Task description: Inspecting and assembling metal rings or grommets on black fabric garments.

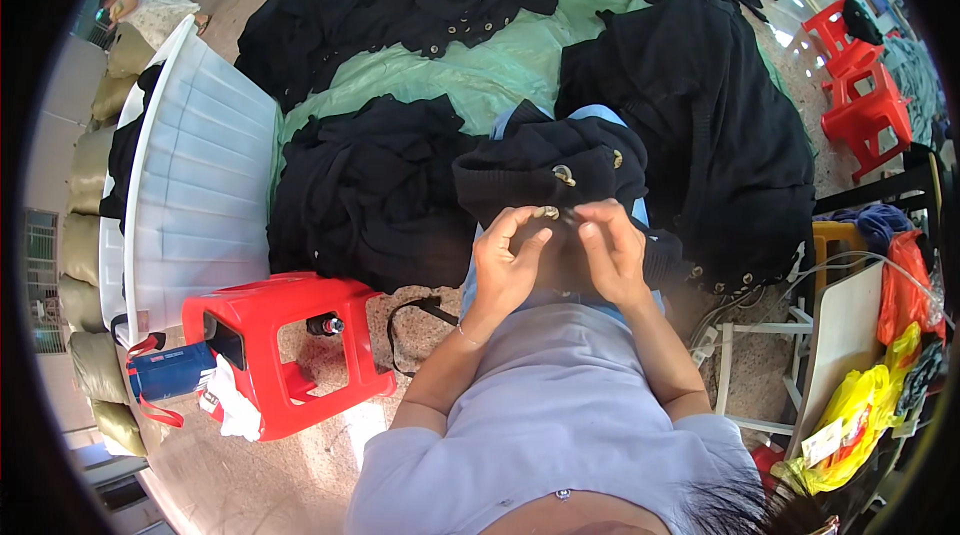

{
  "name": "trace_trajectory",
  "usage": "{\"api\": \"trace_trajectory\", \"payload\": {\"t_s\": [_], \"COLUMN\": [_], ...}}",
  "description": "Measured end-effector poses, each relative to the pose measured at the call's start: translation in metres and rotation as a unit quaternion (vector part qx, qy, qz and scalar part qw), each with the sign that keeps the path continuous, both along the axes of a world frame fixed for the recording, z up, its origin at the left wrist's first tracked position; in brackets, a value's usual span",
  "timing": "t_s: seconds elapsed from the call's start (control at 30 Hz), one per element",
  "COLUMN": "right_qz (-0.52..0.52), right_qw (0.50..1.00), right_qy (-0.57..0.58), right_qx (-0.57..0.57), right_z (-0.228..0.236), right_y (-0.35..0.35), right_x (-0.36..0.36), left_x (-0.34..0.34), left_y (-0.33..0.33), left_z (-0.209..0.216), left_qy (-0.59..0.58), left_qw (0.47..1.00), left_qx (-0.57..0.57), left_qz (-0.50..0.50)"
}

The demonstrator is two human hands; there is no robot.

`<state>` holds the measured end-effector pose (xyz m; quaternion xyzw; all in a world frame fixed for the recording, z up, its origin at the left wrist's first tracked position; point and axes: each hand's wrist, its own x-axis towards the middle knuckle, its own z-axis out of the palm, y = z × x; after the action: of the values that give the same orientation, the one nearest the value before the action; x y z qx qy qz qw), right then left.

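Note:
A black knit garment [545, 175] lies across my lap, with several gold-and-dark ring-shaped buttons along it, one button [564, 175] facing up near its middle. My left hand [508, 260] is at the garment's near edge, thumb and forefinger closed around a gold-toned button [546, 213]. Close by on the right, my right hand [614, 253] holds its thumb and forefinger together in a pinch. Something small and dark shows at those fingertips, too blurred to name. The fingertips of both hands are a short gap apart.
Piles of black garments [370, 195] lie ahead on a green sheet [430, 85]. To my left stand a white ribbed tub [200, 185] and a red stool [290, 305] bearing a phone. A white-framed stand [835, 335] with plastic bags is on the right; red stools [865, 105] stand beyond.

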<state>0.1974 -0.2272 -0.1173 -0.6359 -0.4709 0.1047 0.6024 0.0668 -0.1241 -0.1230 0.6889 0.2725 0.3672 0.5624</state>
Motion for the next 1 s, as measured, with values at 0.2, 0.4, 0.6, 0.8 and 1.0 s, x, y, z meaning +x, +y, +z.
{"api": "trace_trajectory", "payload": {"t_s": [0.2,0.4,0.6,0.8,1.0], "right_qz": [-0.026,-0.028,-0.030,-0.025,-0.026], "right_qw": [0.990,0.989,0.990,0.990,0.988], "right_qy": [-0.134,-0.135,-0.130,-0.131,-0.145], "right_qx": [0.045,0.047,0.046,0.047,0.052], "right_z": [0.0048,0.0046,0.0028,0.0033,0.0034], "right_y": [0.0011,0.0027,0.0006,0.0019,0.0028], "right_x": [-0.0026,-0.0015,0.0010,-0.0012,-0.0019], "left_x": [0.0022,0.0014,0.0005,0.0017,0.0015], "left_y": [-0.0015,-0.0017,-0.0009,-0.0021,-0.0022], "left_z": [0.0017,0.0017,0.0014,-0.0001,0.0050], "left_qy": [-0.006,-0.004,-0.017,-0.012,0.009], "left_qw": [1.000,1.000,0.998,0.999,0.999], "left_qx": [-0.005,0.003,-0.057,-0.018,0.030], "left_qz": [-0.009,-0.014,-0.024,-0.030,-0.031]}}
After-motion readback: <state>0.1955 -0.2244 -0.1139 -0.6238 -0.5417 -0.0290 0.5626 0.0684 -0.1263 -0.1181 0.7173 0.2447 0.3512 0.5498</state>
